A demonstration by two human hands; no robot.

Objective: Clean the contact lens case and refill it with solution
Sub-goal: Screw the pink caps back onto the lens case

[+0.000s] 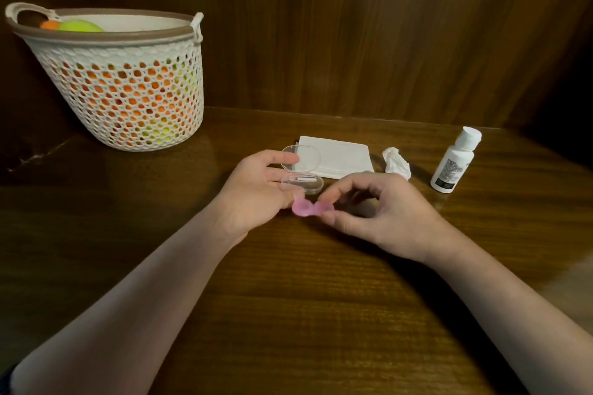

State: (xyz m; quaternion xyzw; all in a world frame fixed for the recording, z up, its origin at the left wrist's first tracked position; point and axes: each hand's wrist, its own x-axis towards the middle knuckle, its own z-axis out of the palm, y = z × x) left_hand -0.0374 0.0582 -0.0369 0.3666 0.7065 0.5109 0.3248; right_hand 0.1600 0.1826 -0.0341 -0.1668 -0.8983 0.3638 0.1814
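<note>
Centre frame: left hand cradles the clear open box, while right hand pinches the pink lens case.

So my left hand is holding the clear box with its lid flipped open, while my right hand pinches the pink lens case just below it. Napkins, a crumpled tissue and the solution bottle sit on the worktop behind, basket far left.
</note>
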